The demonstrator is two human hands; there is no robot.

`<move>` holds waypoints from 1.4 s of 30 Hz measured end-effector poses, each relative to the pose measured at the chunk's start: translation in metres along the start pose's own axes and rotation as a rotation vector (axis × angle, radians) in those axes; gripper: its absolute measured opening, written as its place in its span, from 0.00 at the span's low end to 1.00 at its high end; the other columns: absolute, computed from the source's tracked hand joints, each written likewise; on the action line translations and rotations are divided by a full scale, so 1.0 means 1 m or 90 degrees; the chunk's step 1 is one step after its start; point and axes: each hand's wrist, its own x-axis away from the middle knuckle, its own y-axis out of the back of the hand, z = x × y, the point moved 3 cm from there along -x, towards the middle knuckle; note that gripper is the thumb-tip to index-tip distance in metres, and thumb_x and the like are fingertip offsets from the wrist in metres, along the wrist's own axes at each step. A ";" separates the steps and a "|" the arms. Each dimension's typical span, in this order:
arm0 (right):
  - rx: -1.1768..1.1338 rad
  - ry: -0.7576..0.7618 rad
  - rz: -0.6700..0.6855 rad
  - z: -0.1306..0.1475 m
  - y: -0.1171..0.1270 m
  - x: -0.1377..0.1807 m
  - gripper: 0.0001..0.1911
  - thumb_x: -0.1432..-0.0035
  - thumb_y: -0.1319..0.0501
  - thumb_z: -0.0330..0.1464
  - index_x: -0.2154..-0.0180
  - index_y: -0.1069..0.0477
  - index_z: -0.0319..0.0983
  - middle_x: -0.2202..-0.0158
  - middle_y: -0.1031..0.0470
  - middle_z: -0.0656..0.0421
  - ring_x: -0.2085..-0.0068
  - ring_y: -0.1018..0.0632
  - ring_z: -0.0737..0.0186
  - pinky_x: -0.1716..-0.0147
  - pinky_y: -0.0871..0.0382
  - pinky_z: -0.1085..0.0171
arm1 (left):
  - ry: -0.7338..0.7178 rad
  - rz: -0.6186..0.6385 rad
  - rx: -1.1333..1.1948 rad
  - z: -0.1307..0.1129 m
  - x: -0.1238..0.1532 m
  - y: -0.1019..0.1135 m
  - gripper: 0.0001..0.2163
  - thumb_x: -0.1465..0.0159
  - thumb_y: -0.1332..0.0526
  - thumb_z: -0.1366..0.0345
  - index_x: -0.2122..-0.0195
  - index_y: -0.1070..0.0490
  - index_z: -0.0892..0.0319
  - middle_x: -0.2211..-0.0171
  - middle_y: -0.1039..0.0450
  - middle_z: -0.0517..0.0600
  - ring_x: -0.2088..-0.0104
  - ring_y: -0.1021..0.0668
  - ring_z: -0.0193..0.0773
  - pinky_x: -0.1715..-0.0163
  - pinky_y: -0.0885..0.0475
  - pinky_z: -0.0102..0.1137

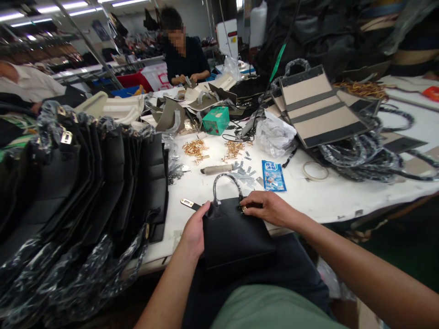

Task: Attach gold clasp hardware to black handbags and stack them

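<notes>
A small black handbag (236,237) rests against my lap at the table's front edge, its plastic-wrapped handle (227,178) standing up. My left hand (195,230) grips the bag's left side, thumb near the handle's base. Beside that thumb a black strap with a gold-rimmed metal plate (189,203) sticks out to the left. My right hand (262,208) is closed at the bag's upper right, thumb and forefinger pinching a small gold metal fitting (243,208) by the other handle base.
Black bags (113,169) stand packed on the left. Ahead lie gold fittings (195,150), grey metal plates (245,173), a wrapped rod (216,169), a blue packet (273,176) and a green box (216,120). Bag panels (322,107) are piled at right. A co-worker (187,55) sits opposite.
</notes>
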 end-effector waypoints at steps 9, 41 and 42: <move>0.017 0.071 0.036 0.002 -0.005 -0.017 0.12 0.38 0.37 0.33 0.53 0.23 0.43 0.60 0.23 0.58 0.57 0.23 0.61 0.54 0.31 0.62 | -0.044 0.024 -0.022 0.005 0.000 0.003 0.19 0.38 0.37 0.62 0.48 0.26 0.66 0.63 0.18 0.59 0.59 0.17 0.51 0.52 0.25 0.43; -0.140 -0.088 0.156 -0.010 -0.002 -0.041 0.15 0.41 0.36 0.38 0.54 0.25 0.39 0.64 0.21 0.60 0.62 0.23 0.64 0.59 0.31 0.65 | 0.032 0.023 0.067 0.006 -0.005 0.004 0.23 0.38 0.39 0.53 0.49 0.25 0.66 0.63 0.18 0.59 0.59 0.17 0.55 0.52 0.25 0.47; -0.139 -0.089 0.152 -0.009 -0.002 -0.041 0.14 0.41 0.36 0.38 0.54 0.25 0.39 0.64 0.21 0.60 0.62 0.23 0.64 0.60 0.31 0.65 | 0.036 0.023 0.065 0.006 -0.006 0.004 0.23 0.38 0.39 0.53 0.49 0.25 0.66 0.63 0.18 0.59 0.59 0.17 0.55 0.52 0.25 0.47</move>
